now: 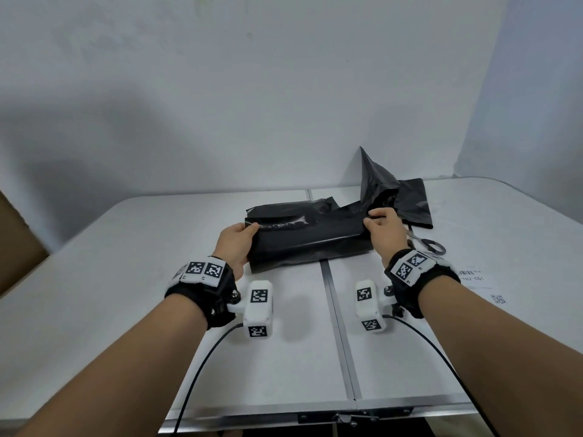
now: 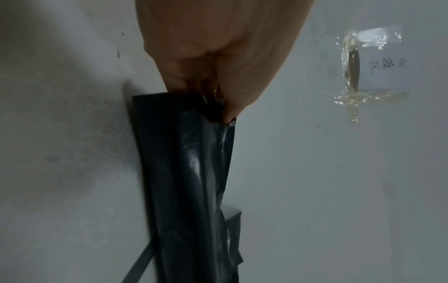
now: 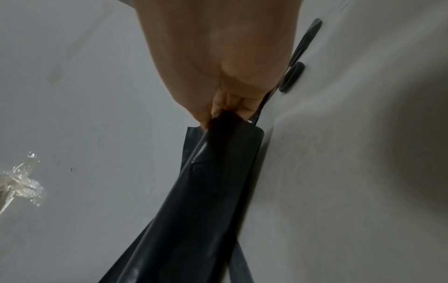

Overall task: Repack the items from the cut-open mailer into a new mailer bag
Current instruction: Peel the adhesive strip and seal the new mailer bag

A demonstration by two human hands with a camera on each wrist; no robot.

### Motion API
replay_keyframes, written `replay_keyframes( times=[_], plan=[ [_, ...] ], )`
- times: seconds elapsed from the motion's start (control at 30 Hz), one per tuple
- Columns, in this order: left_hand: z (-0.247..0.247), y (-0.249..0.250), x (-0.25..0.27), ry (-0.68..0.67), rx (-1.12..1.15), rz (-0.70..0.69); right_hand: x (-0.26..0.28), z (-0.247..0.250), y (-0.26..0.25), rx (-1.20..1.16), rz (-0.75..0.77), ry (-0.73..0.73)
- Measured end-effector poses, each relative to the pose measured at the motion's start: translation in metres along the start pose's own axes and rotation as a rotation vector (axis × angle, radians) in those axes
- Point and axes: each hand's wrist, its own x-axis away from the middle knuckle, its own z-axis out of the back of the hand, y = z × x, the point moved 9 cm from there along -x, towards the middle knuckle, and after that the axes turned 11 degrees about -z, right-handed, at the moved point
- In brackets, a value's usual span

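Observation:
A filled black mailer bag (image 1: 309,241) lies across the table's middle seam, its far flap folded over with a shiny adhesive strip (image 1: 280,224) showing. My left hand (image 1: 235,244) pinches the bag's left end (image 2: 194,153) at the flap. My right hand (image 1: 383,228) pinches the right end (image 3: 218,172) of the same flap. Behind the right hand lies the crumpled cut-open black mailer (image 1: 397,193), one corner sticking up against the wall. What is inside the bag is hidden.
Black-handled scissors (image 1: 430,246) lie just right of my right hand, also seen as scissors (image 3: 294,74) in the right wrist view. A printed label (image 1: 473,277) is stuck on the white folding table (image 1: 126,263). A cardboard box edge (image 1: 15,234) stands at far left. Tape (image 2: 356,76) on wall.

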Motion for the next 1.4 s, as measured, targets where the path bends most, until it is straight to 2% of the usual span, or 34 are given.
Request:
replay_keyframes(
  times=[0.13,0.23,0.37,0.6,0.8,1.03,1.2,1.4],
  plan=[
    [0.005,0.000,-0.007,0.069,-0.129,-0.067,0.001,-0.003,0.000,0.046,0.024,-0.025],
    [0.004,-0.002,-0.007,0.066,-0.207,-0.062,-0.002,-0.007,0.002,0.122,0.048,-0.047],
    [-0.002,-0.001,-0.003,0.041,-0.235,-0.069,-0.003,-0.013,0.009,0.169,0.053,-0.133],
    [-0.004,0.003,0.002,-0.022,-0.288,-0.133,-0.001,-0.010,0.008,0.150,0.038,-0.128],
    [0.007,0.014,0.014,0.047,-0.324,-0.164,0.002,-0.012,0.011,0.226,0.039,-0.140],
    [-0.010,0.000,0.021,-0.202,-0.286,-0.059,0.008,-0.012,0.007,0.252,0.050,-0.133],
    [-0.011,-0.007,0.027,-0.282,-0.293,0.009,0.008,-0.013,0.006,0.281,0.052,-0.171],
    [-0.015,-0.011,0.032,-0.348,-0.317,0.026,0.006,-0.013,0.014,0.384,0.014,-0.190]
  ],
)
